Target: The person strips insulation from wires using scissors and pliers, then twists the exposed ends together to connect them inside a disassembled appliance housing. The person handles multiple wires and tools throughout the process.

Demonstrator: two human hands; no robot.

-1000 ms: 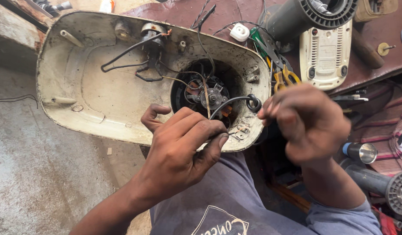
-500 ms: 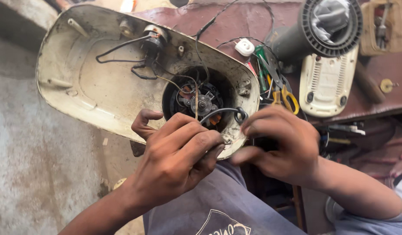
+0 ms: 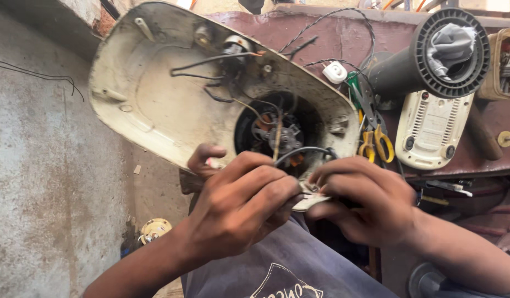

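Cream plastic housing tilts against my lap, open side up, with its motor in the round hole. My left hand has its grip curled around the lower rim; my right hand pinches the black wire there. Yellow-handled scissors lie on the counter further right.

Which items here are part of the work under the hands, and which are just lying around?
In hand: left hand and right hand at the lower rim of the cream housing, by the black wire and motor.

Lying about: yellow-handled scissors, white vented cover, black cylinder, white plug.
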